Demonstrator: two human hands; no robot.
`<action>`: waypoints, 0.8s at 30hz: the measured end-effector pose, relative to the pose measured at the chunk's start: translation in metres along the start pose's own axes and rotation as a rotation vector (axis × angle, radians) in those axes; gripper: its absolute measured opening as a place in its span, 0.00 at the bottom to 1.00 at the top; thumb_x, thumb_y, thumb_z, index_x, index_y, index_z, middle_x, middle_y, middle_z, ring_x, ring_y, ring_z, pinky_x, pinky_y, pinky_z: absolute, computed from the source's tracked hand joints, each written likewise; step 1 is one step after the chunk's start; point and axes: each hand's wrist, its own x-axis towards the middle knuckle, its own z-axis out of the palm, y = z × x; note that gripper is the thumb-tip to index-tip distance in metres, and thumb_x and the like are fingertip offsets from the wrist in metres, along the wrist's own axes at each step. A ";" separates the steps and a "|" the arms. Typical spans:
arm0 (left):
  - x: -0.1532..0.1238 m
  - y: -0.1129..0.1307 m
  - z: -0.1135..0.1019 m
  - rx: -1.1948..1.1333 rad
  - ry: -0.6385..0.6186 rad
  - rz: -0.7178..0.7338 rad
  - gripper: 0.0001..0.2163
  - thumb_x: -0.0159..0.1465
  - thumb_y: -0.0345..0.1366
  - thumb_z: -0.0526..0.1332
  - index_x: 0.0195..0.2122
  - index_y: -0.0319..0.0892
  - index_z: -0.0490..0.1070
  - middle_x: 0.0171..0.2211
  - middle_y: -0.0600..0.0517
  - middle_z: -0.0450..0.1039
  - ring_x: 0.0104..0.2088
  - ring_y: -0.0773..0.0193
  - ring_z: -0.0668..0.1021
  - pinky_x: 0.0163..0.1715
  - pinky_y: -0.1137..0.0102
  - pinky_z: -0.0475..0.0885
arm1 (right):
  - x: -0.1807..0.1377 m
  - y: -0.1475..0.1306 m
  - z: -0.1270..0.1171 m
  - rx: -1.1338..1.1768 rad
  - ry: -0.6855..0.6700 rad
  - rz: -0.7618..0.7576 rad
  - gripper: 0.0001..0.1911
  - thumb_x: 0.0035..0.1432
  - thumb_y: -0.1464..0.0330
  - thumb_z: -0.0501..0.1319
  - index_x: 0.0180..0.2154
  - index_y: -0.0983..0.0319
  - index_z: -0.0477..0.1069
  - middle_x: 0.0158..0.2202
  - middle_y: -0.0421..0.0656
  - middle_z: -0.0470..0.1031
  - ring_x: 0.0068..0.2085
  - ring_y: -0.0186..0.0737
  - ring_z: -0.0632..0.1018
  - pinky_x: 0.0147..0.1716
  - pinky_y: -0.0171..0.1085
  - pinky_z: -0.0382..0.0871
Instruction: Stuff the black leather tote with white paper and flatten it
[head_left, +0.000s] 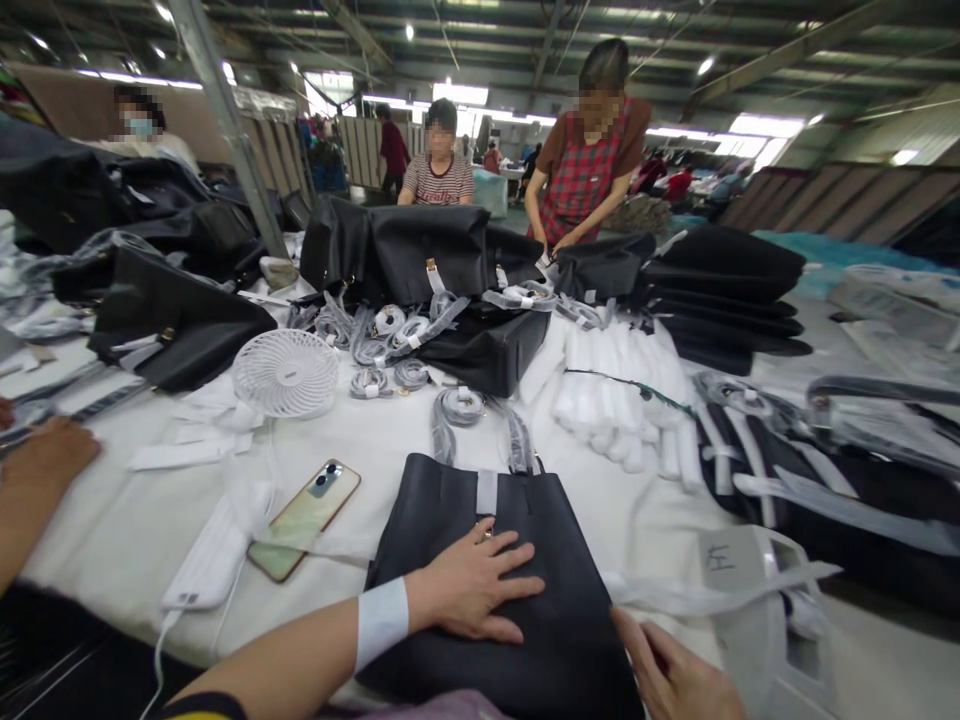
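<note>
A black tote bag [517, 640] lies flat on the white-covered table in front of me. Its handles, wrapped in clear plastic, point away from me, and a white tab [487, 492] covers the strap above its small clasp. My left hand [480, 580] rests on the bag's front, palm down with the fingers spread; a white band circles its wrist. At the bag's right edge, my right hand [675, 665] is closed with bent fingers, pinching that side. A white strip [712, 590] extends to the right from beside the bag, just above my right hand.
A phone [307, 520], a white power strip [214, 555] and a white fan [286, 373] are on the left. Rolled white padding [615, 390] and stacked black pieces [724, 300] lie right. More black bags [431, 250] stand behind. A co-worker's hand [52, 455] is at far left; others stand opposite.
</note>
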 end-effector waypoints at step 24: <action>0.031 -0.119 -0.093 -0.235 0.479 -0.700 0.15 0.66 0.43 0.59 0.49 0.40 0.70 0.49 0.46 0.72 0.45 0.59 0.76 0.46 0.58 0.74 | 0.038 -0.072 0.103 -0.107 -0.045 -0.819 0.23 0.66 0.73 0.51 0.61 0.59 0.61 0.60 0.49 0.68 0.56 0.45 0.72 0.52 0.46 0.74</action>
